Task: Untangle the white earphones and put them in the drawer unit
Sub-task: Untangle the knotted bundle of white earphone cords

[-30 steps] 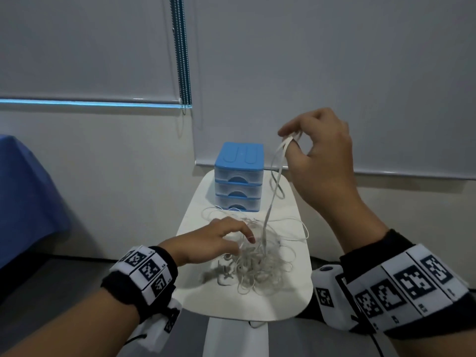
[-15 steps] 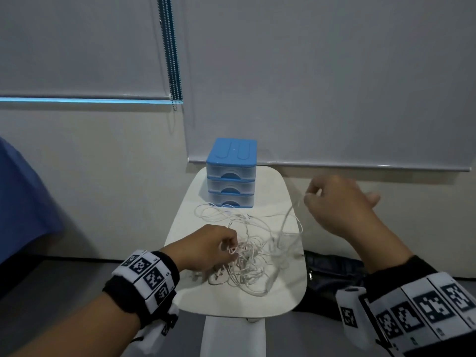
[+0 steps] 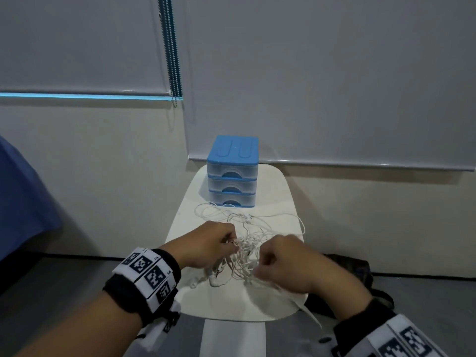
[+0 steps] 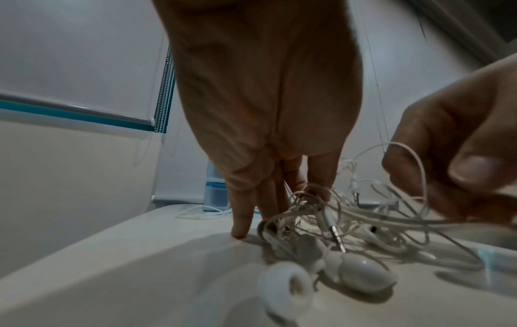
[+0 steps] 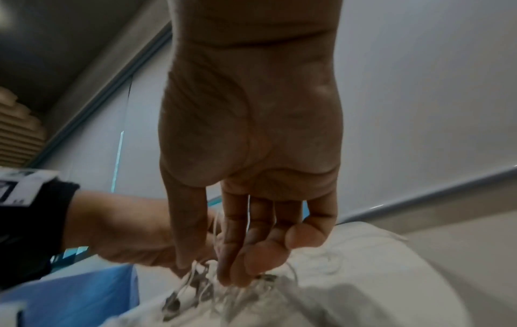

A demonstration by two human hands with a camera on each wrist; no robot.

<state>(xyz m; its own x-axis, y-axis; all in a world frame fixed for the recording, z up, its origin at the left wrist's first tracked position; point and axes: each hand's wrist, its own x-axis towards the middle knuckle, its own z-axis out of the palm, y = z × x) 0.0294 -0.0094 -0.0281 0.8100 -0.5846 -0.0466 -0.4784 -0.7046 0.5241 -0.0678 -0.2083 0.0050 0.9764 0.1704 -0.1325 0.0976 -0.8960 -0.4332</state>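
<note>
The white earphones lie as a tangle of thin cords on the small white table. The blue three-drawer unit stands at the table's far end, all drawers closed. My left hand pinches cords at the tangle's left side; in the left wrist view its fingers reach down into the cords, the little finger touching the table, and earbuds lie close by. My right hand, blurred, grips cords at the tangle's right side; a loop runs over its finger. Its fingers curl onto the cords.
A dark bag lies on the floor right of the table. Blue cloth hangs at the far left. A beaded blind chain hangs against the wall behind. Loose cord loops reach the drawer unit's foot.
My right hand, earlier raised high with a cord, swung out right and has come down onto the tangle beside the left hand. The left hand stayed on the tangle.
</note>
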